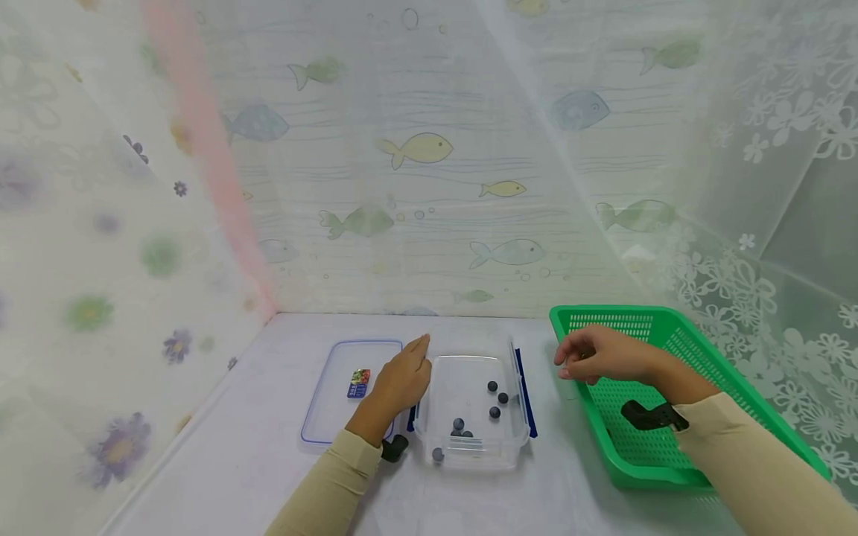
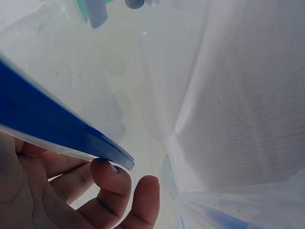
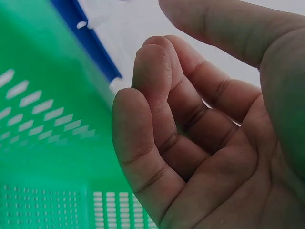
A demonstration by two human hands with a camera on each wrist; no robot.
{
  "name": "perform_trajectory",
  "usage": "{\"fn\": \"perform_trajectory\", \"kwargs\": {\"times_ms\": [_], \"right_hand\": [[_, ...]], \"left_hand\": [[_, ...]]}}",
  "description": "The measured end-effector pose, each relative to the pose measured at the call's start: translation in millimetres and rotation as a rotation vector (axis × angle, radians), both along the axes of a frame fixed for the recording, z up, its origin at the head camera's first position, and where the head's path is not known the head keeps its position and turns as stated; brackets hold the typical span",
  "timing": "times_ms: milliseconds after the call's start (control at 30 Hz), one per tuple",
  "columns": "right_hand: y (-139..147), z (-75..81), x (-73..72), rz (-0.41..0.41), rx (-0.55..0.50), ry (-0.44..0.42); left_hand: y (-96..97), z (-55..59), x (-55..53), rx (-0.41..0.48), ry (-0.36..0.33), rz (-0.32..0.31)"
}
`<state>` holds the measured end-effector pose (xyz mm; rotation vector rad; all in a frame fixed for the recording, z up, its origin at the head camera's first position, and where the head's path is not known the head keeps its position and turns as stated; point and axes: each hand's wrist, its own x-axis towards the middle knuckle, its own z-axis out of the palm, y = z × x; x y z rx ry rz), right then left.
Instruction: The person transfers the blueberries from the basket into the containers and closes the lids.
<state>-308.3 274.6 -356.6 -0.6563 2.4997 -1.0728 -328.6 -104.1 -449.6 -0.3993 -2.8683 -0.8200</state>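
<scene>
A clear plastic box (image 1: 469,371) with blue side latches stands in the middle of the table, with several small dark, blueberry-like balls (image 1: 494,412) scattered inside. Along its left side, my left hand (image 1: 401,378) reaches forward. In the left wrist view its fingertips rest against the lower edge of a blue latch (image 2: 52,114); the thumb is hidden. My right hand (image 1: 599,356) hovers over the left rim of the green basket (image 1: 623,476), fingers loosely bent and nothing between them, as the right wrist view confirms.
A clear lid (image 1: 328,394) with a blue rim lies left of the box, bearing a small colourful label (image 1: 359,383). The patterned curtain (image 1: 415,223) hangs behind the white table (image 1: 261,432) and on both sides.
</scene>
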Motion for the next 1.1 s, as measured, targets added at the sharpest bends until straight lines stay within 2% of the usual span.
{"fn": "perform_trajectory", "kwargs": {"times_ms": [600,767,900,1100], "right_hand": [[51,-15.1,8.7,-0.003,0.018,-0.022],[63,-24.7,10.7,0.007,0.032,-0.102],[71,-36.9,12.0,0.054,0.037,-0.18],[74,-51.9,14.6,0.099,0.049,-0.229]], "left_hand": [[0.1,-0.7,-0.6,0.02,-0.017,0.011],[0.7,0.6,0.1,0.018,-0.019,0.016],[0.6,0.8,1.0,0.018,-0.025,0.015],[0.9,0.9,1.3,0.019,-0.029,0.01]]}}
